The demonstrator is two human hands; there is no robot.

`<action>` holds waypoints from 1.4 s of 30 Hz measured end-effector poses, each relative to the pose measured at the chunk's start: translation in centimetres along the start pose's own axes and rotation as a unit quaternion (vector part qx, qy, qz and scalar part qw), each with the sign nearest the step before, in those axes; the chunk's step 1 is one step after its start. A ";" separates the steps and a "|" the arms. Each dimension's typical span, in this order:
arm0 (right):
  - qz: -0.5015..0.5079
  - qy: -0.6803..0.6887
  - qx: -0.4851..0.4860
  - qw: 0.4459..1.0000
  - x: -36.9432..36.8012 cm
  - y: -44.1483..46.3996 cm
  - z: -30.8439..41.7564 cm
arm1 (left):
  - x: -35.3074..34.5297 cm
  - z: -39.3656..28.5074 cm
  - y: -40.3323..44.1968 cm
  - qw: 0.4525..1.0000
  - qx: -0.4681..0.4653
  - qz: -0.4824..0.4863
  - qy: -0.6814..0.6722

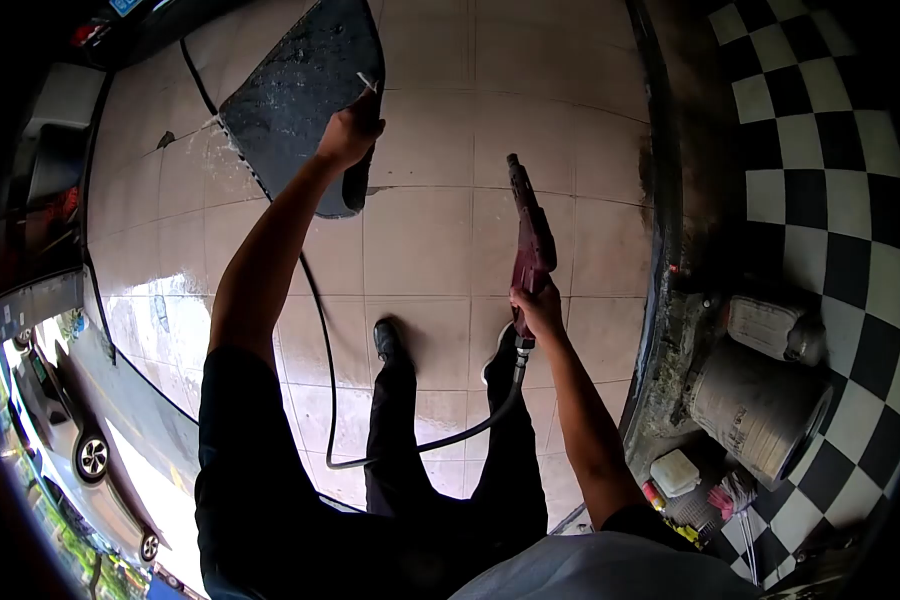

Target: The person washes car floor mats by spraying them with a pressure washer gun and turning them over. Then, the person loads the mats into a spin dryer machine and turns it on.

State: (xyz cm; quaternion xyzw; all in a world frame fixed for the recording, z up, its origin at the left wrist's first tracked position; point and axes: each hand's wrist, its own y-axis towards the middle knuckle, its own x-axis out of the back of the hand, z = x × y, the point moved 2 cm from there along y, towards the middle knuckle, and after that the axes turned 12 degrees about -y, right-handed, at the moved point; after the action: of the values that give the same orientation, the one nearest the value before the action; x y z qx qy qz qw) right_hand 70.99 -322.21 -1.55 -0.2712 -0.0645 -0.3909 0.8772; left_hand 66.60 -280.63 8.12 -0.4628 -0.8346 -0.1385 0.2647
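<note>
A dark, wet-looking car floor mat [295, 95] hangs from my left hand [348, 136], whose fingers are closed on its right edge. Droplets and white streaks show on the mat's surface. In my right hand [538, 308] is a dark red pressure washer gun [534, 245], its nozzle pointing forward, away from me. The trigger is hidden by my fingers. From the gun's rear fitting a black hose [332, 400] loops down across my legs, then runs up the left side and behind the mat.
Beige floor tiles [420, 240] lie underfoot, wet at left. A checkered tile wall [840, 200] rises at right, with a large bucket [755, 410], a plastic jug [765, 328] and a white container [676, 472] beside it. A parked car [80, 440] stands outside at lower left.
</note>
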 end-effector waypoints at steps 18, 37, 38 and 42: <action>0.152 -0.143 -0.083 0.974 -8.4 -0.7 5.5 | -11.9 17.9 -56.1 0.841 0.479 0.246 -0.047; 0.054 -0.078 -0.023 0.995 -5.9 -0.7 4.9 | -10.7 24.1 -56.9 0.787 0.553 0.058 -0.268; 0.043 -0.031 -0.036 0.998 -5.8 0.0 4.9 | -9.9 24.4 -52.4 0.780 0.557 0.028 -0.283; 0.000 0.109 -0.244 0.964 -5.9 4.0 -1.9 | -10.9 28.2 -35.6 0.756 0.564 -0.055 -0.327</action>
State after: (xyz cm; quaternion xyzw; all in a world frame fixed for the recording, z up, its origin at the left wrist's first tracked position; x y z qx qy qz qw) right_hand 69.59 -317.20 -6.79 -0.4328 0.1291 -0.4218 0.7862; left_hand 32.32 -293.82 -20.72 -0.2005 -0.8211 0.5029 0.1807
